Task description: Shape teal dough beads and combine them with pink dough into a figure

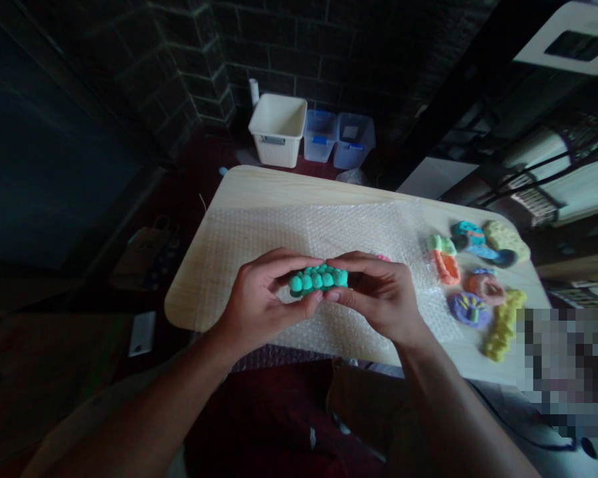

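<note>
Turquoise modelling clay (pixel 317 279): a knobbly bar of small rounded lumps, held level between both hands above the bubble wrap, its ends inside the two grips.
Left hand (pixel 256 299): curled nearly closed, with thumb and fingers pinching the bar's left end.
Right hand (pixel 379 295): curled just as tightly on the right end, its fingertips almost touching those of the left hand above the bar.
Bubble wrap (pixel 299 232): a clear sheet spread across the middle of the tabletop, beneath both hands.
Tabletop (pixel 279 182): pale wood with rounded corners.
Near the right edge: a purple clay disc (pixel 468 309), an orange clay ring (pixel 483 289), a blue clay piece (pixel 481 242), a yellow-green clay chain (pixel 503 325) and a yellow-green clay lump (pixel 505 240).
Beyond the far edge: a white plastic basket (pixel 278 129) beside two clear plastic bins (pixel 339 139).
</note>
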`<state>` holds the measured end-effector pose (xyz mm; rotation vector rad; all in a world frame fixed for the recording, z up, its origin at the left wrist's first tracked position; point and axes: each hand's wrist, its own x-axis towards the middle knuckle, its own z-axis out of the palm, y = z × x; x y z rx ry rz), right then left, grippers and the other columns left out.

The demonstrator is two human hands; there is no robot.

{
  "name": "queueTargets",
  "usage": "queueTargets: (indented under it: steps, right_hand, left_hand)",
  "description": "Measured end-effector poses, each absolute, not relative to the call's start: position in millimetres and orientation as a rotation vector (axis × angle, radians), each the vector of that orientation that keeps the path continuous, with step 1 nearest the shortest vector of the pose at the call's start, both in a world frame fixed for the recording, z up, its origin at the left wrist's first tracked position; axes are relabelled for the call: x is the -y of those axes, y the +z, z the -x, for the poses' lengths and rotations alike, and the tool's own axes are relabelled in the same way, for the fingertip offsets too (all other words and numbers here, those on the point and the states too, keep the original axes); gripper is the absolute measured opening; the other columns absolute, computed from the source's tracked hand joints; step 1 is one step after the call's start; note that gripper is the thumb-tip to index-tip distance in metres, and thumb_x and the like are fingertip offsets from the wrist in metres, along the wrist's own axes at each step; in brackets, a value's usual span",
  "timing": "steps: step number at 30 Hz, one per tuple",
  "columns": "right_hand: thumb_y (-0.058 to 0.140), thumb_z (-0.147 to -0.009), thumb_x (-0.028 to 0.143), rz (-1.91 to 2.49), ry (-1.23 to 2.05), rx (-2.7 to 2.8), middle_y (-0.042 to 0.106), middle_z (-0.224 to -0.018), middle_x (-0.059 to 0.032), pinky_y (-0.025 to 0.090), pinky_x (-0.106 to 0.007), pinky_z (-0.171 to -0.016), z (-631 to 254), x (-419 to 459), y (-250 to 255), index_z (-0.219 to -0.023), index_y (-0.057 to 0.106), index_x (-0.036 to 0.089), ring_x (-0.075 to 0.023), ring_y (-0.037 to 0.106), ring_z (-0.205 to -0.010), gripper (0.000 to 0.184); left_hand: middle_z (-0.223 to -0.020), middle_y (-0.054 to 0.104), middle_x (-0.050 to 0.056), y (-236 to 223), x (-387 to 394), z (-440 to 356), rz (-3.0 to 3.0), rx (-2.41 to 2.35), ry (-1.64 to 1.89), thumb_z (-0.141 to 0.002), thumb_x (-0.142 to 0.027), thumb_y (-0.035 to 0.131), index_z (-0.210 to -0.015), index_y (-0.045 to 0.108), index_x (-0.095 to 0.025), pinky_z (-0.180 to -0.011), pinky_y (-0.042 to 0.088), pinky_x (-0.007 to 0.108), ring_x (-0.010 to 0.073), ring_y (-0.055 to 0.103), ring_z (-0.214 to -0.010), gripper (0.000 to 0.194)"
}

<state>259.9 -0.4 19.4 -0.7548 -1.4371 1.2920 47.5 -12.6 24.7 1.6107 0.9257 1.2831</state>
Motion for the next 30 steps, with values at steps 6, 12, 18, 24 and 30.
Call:
queueTargets:
  steps: [6, 12, 18, 24, 30]
  right_hand:
    - [0.094, -0.078, 0.011, 0.742, 1.323, 1.385, 0.081, -0.111, -0.0046, 0.066, -0.032, -0.087, -259.2, -0.2, 23.3, -0.119, 0.085, 0.03, -0.0187, 0.076, -0.099, 0.046]
    - [0.097, -0.075, 0.012, 0.754, 1.4, 1.268, 0.08, -0.128, -0.0045, 0.066, -0.032, -0.095, -259.6, 2.1, 23.0, -0.127, 0.081, 0.033, -0.02, 0.077, -0.111, 0.058]
    - [0.097, -0.077, 0.017, 0.886, 1.4, 1.233, 0.086, -0.107, -0.0036, 0.067, -0.03, -0.086, -256.6, 3.5, 21.5, -0.12, 0.083, 0.029, -0.0178, 0.081, -0.094, 0.047]
    - [0.096, -0.076, 0.016, 0.893, 1.415, 1.166, 0.086, -0.091, -0.002, 0.065, -0.024, -0.068, -254.3, 3.0, 24.6, -0.107, 0.086, 0.025, -0.0141, 0.077, -0.075, 0.034]
    - [0.097, -0.075, 0.016, 0.896, 1.433, 1.159, 0.084, -0.088, -0.0014, 0.065, -0.024, -0.068, -254.6, 2.6, 26.9, -0.105, 0.086, 0.025, -0.0137, 0.076, -0.073, 0.033]
  left_hand:
    - [-0.116, 0.08, 0.008, 22.5, 12.5, -49.4, -1.276, -0.859, 1.258, -0.081, -0.019, 0.092, -0.131, 0.076, -0.021, -0.088, 0.067, 0.027, 0.0211, 0.079, -0.105, 0.053]
    - [-0.114, 0.084, 0.009, 22.5, 8.5, -49.4, -1.06, -0.885, 1.272, -0.077, -0.023, 0.097, -0.113, 0.079, -0.017, -0.088, 0.068, 0.026, 0.0207, 0.082, -0.1, 0.04]
    - [-0.111, 0.086, 0.011, 22.9, 11.2, -53.0, -1.062, -0.888, 1.25, -0.074, -0.022, 0.098, -0.111, 0.08, -0.016, -0.088, 0.071, 0.032, 0.0254, 0.084, -0.101, 0.042]
    - [-0.109, 0.087, 0.01, 25.6, 9.6, -50.8, -1.004, -0.862, 1.193, -0.075, -0.021, 0.097, -0.111, 0.084, -0.018, -0.088, 0.071, 0.033, 0.0255, 0.085, -0.098, 0.038]
    - [-0.105, 0.088, 0.009, 24.7, 9.9, -50.8, -1.018, -0.898, 1.202, -0.074, -0.019, 0.098, -0.107, 0.087, -0.02, -0.086, 0.073, 0.036, 0.0269, 0.086, -0.095, 0.035]
